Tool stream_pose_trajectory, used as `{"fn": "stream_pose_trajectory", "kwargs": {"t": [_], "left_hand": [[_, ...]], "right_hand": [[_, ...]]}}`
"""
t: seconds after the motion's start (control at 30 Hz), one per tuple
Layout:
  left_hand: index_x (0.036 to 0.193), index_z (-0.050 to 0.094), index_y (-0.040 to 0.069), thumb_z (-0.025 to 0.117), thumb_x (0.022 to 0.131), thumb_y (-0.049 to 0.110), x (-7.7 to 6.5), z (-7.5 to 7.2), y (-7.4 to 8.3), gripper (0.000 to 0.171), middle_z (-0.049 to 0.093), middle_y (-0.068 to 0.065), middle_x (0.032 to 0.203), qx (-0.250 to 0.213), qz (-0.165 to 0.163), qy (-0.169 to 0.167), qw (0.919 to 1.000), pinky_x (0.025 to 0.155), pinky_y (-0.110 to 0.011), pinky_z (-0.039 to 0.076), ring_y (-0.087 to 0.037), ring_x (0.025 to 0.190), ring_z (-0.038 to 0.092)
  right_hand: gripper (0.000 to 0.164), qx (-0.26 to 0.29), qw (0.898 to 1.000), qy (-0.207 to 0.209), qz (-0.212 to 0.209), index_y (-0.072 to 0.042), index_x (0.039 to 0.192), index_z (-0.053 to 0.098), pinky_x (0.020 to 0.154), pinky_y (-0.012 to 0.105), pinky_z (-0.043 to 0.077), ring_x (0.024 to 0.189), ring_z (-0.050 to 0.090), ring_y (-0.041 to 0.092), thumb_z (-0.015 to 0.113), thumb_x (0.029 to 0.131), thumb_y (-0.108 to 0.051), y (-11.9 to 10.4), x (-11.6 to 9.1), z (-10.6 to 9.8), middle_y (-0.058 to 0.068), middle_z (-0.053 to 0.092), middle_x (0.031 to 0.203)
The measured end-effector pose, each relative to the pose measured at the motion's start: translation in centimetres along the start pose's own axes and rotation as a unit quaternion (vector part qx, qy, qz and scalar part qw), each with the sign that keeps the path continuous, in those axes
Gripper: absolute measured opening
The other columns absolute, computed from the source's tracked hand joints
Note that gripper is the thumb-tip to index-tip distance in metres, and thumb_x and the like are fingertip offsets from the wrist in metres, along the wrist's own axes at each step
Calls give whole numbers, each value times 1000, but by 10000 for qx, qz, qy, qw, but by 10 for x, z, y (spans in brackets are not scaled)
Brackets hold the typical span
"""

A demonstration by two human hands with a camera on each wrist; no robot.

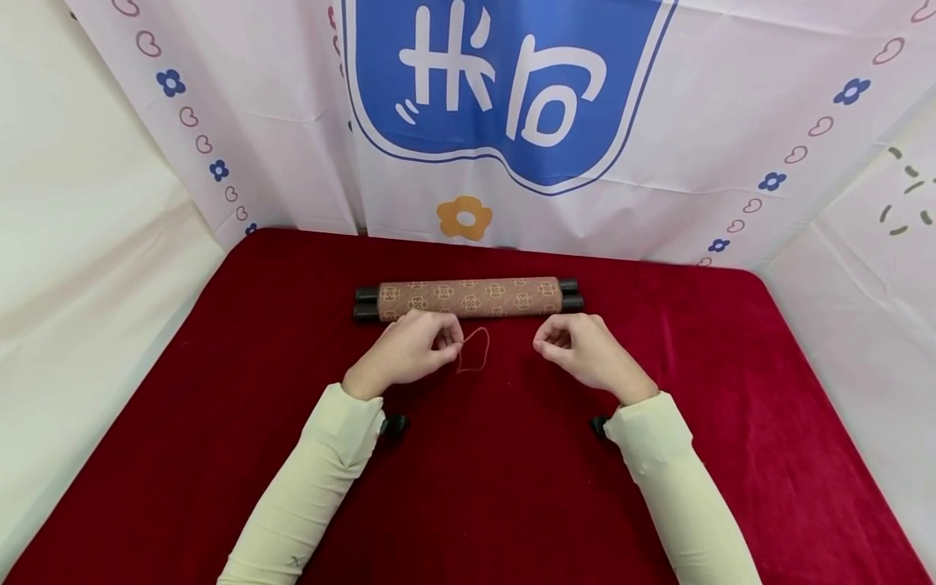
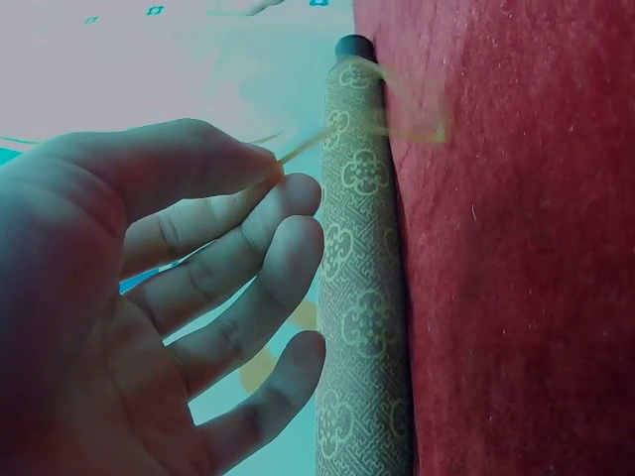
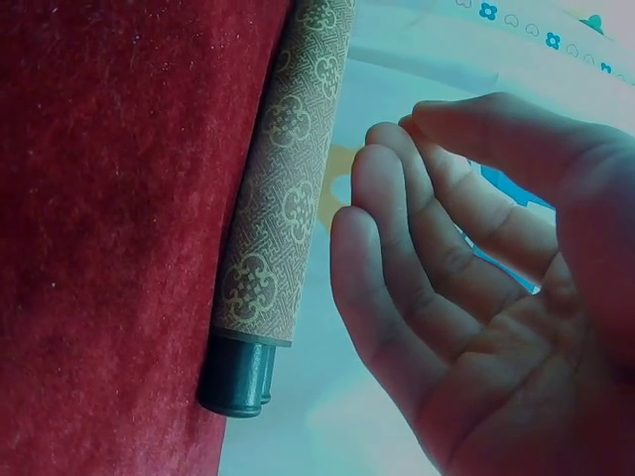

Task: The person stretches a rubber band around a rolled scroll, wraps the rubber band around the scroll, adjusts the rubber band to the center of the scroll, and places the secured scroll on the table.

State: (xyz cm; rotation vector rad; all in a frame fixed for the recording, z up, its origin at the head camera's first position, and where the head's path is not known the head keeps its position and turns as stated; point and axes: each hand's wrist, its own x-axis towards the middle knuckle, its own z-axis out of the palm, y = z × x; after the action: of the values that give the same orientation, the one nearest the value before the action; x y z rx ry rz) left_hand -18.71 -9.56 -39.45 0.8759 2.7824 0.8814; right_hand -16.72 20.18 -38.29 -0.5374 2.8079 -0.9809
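My left hand [image 1: 405, 351] pinches a thin reddish string [image 1: 487, 345] between thumb and index fingertip. The string hangs out to the right in a loose loop; in the left wrist view the string [image 2: 303, 148] is partly blurred. A rolled scroll [image 1: 471, 298] with brown, gold-patterned cloth and black rod ends lies just beyond both hands. Near its right end is my right hand [image 1: 588, 351], thumb and index fingertips together, the other fingers curved. Nothing shows between those fingertips in the right wrist view, where the scroll [image 3: 288, 188] lies beside the hand.
A red velvet cloth [image 1: 497, 471] covers the table. Behind it hangs a white printed curtain [image 1: 629, 219] with a blue emblem and an orange flower. Pale fabric walls [image 1: 95, 244] stand at both sides.
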Motion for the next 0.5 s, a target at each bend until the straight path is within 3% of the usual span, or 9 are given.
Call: {"fn": "stream_pose_trajectory", "kwargs": {"t": [0.5], "left_hand": [[91, 72, 19, 67, 96, 10, 0, 5, 14, 11, 68, 10, 77, -77, 179, -120, 9997, 70, -28, 54, -4, 74, 63]], "right_hand": [[4, 134, 9995, 6, -275, -16, 94, 78, 78, 31, 57, 82, 67, 11, 75, 96, -14, -6, 1, 8, -2, 75, 88]]}}
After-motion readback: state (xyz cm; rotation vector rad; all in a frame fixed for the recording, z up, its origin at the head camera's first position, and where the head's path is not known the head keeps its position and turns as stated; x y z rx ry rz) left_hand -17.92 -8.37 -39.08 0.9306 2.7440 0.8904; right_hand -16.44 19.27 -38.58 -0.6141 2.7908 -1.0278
